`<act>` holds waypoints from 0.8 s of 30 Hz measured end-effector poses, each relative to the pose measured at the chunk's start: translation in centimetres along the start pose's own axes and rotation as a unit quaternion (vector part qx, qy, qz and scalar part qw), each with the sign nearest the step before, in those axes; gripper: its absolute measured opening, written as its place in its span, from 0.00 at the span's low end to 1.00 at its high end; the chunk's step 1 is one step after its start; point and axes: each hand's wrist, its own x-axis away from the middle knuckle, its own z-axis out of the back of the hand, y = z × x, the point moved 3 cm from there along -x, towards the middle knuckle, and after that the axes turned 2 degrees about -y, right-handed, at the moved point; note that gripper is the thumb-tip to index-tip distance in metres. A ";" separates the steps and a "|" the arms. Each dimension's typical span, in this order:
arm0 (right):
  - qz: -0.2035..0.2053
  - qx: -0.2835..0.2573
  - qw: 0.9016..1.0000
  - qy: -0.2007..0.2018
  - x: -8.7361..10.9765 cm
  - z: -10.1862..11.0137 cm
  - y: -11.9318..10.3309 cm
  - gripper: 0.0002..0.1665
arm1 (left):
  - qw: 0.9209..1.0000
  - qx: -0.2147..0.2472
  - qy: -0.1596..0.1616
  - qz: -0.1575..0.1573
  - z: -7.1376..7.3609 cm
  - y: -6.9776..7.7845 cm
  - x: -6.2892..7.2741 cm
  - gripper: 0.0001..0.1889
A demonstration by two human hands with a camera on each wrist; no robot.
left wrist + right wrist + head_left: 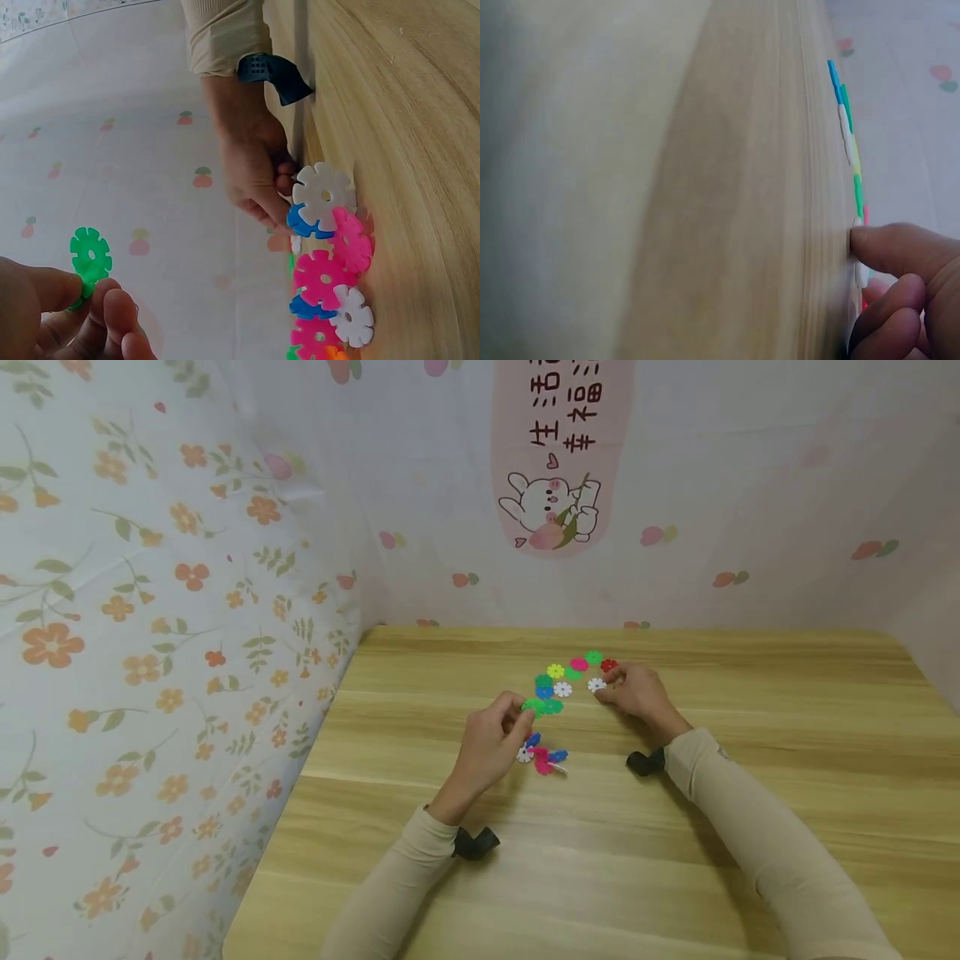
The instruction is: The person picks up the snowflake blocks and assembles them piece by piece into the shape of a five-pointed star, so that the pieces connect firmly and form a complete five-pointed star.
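Note:
My left hand (491, 739) pinches a green snowflake disc (91, 255) between thumb and fingers, above the wooden table (570, 877). A second green disc (553, 707) overlaps it in the head view. On the table just beyond that hand sits a joined cluster of pink (325, 278), blue and white (325, 196) notched discs, some standing on edge. Farther right, my right hand (636, 695) holds a white snowflake disc (596, 685) low at the tabletop. Its thumb is at the disc's edge in the right wrist view, and the other fingers curl beneath.
Loose discs lie between and beyond the hands: yellow (555, 671), pink (579, 665), green (593, 657), red (609, 666), blue (544, 692) and white (562, 690). Patterned cloth (420, 510) hangs behind the table and along its left. Each wrist carries a black mount (647, 762).

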 end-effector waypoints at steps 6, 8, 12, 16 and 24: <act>0.003 0.011 1.000 0.014 0.1 -0.3 -0.1 0.21 | 1.000 -0.001 -0.004 0.004 0.1 0.0 0.2 0.03; 0.011 0.014 1.000 0.025 0.3 -0.4 -0.3 0.20 | 1.000 -0.003 -0.005 0.001 0.1 -0.1 0.3 0.03; 0.037 0.012 0.998 0.041 0.4 -0.6 -0.4 0.18 | 1.000 -0.007 -0.007 0.000 0.2 -0.3 0.4 0.04; 0.070 0.013 0.996 0.057 0.4 -0.8 -0.3 0.16 | 1.000 -0.001 -0.010 0.002 0.3 -0.5 0.5 0.04; 0.083 -0.195 0.977 -0.029 2.2 -1.2 -1.7 0.22 | 1.000 0.007 -0.014 0.008 0.7 -0.6 0.4 0.04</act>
